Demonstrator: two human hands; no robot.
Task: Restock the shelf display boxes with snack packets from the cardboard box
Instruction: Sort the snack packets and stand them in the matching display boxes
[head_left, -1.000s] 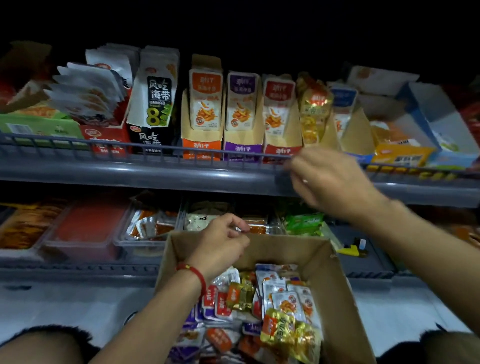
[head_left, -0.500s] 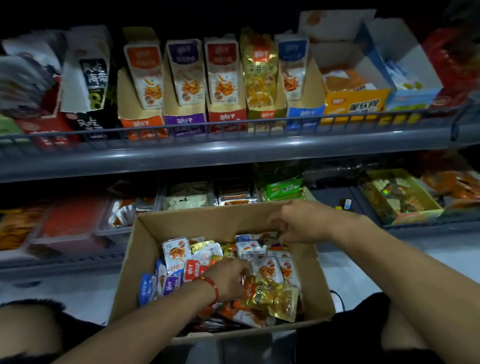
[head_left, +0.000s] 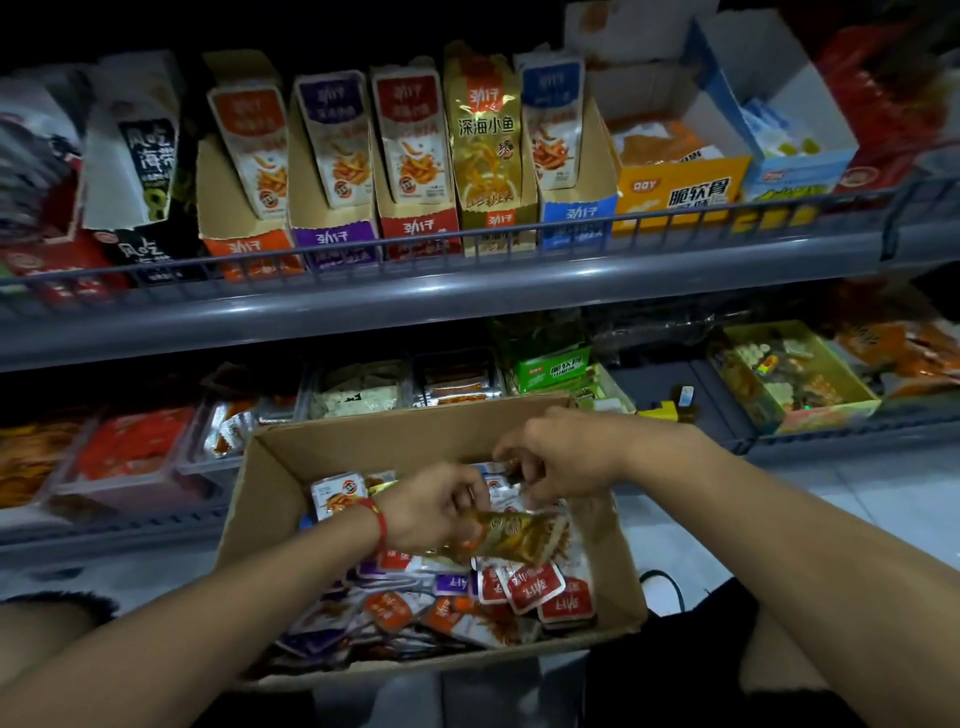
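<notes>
An open cardboard box (head_left: 270, 483) sits in front of me, holding several small snack packets in red, orange, purple and white. My left hand (head_left: 431, 512), with a red wrist band, grips gold packets (head_left: 519, 535) above the pile. My right hand (head_left: 561, 457) reaches in from the right and pinches a small packet at the far side of the box; that packet is mostly hidden by the fingers. On the upper shelf stand display boxes: orange (head_left: 249, 244), purple (head_left: 335, 236), red (head_left: 418, 226), gold (head_left: 498, 215) and blue (head_left: 579, 210), each with upright packets.
A grey shelf rail (head_left: 467, 291) runs across above the box. The lower shelf holds clear trays (head_left: 130, 447) and a green pack (head_left: 556, 366). A yellow box (head_left: 675, 192) and a blue-white box (head_left: 795, 166) stand upper right. A yellow-green tray (head_left: 826, 410) sits at the right.
My right hand came down from the upper shelf into the box. My left hand lifted the gold packets off the pile and both hands drew together. The view swung left and down.
</notes>
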